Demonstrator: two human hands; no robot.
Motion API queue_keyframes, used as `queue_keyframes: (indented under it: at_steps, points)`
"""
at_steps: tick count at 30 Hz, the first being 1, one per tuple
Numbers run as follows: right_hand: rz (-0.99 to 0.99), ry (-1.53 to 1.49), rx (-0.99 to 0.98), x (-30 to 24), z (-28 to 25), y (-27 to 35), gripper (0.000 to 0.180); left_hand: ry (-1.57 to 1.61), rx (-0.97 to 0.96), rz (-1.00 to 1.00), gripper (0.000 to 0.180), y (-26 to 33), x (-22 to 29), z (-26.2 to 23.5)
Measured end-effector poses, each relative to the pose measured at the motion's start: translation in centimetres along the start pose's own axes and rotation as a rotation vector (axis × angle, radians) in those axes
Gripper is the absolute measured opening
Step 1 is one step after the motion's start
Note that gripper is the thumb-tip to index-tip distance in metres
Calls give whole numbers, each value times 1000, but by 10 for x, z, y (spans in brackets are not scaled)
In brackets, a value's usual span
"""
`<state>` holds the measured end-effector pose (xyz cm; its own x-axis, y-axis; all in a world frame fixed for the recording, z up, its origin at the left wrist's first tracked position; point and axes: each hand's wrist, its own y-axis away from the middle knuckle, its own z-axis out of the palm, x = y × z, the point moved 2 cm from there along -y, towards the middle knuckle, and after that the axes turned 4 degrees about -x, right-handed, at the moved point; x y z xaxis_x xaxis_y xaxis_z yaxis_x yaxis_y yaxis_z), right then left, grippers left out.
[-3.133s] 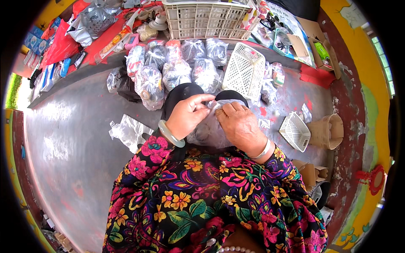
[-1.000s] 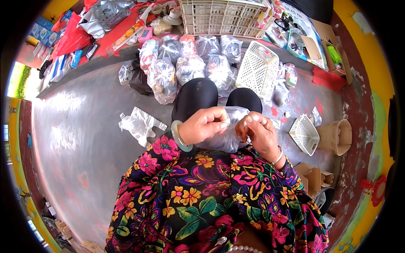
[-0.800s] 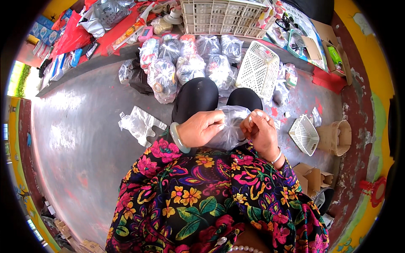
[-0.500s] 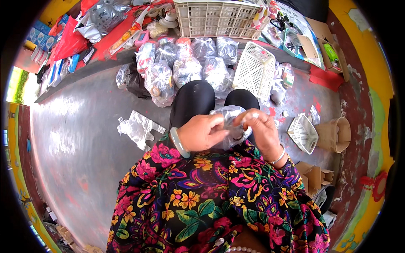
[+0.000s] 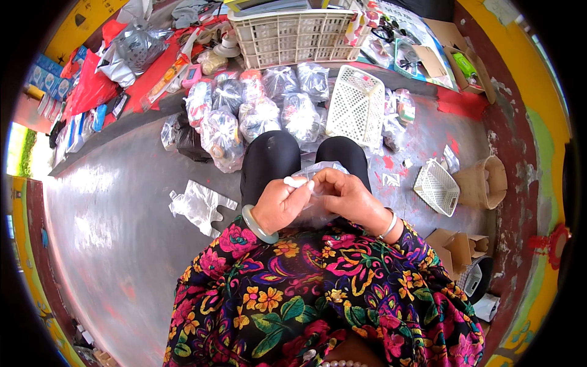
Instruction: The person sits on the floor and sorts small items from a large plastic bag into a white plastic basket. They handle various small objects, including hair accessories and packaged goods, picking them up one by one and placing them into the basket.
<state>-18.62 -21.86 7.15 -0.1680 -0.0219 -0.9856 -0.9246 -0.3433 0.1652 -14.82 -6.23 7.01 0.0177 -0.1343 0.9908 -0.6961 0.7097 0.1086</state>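
A clear plastic bag (image 5: 317, 215) rests in my lap between my knees. My left hand (image 5: 282, 204) is closed, and a whitish twist of the bag's plastic sticks out by its thumb. Right beside it, my right hand (image 5: 347, 194) pinches the plastic with thumb and bent fingers, the fingertips close to the left thumb. The hands cover most of the bag, so I cannot make out what is inside.
Several filled, tied plastic bags (image 5: 221, 139) lie beyond my knees, beside a white perforated basket (image 5: 356, 105). Behind them stands a large crate (image 5: 296, 38). An empty plastic bag (image 5: 202, 207) lies on the floor at left; a small basket (image 5: 438, 189) and cardboard box (image 5: 483, 182) stand at right.
My right hand has come down and left toward my left hand, and its fingers now pinch beside the left thumb. The twisted plastic end now shows above my left hand. The view has shifted slightly.
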Motion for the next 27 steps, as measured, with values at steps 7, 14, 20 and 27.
queue_keyframes:
  at_steps: [7,14,20,27]
  points:
    - [38,-139,-2,9,1,0,12,896,177,-489,28,2,-14,-6]
    - [-289,494,57,7,3,-2,15,1253,99,-522,22,-5,-13,-9]
    - [-265,654,105,1,4,-1,13,1295,138,-478,28,-8,-1,-1]
    - [-310,590,165,6,1,3,13,972,173,-408,35,1,-7,-12]
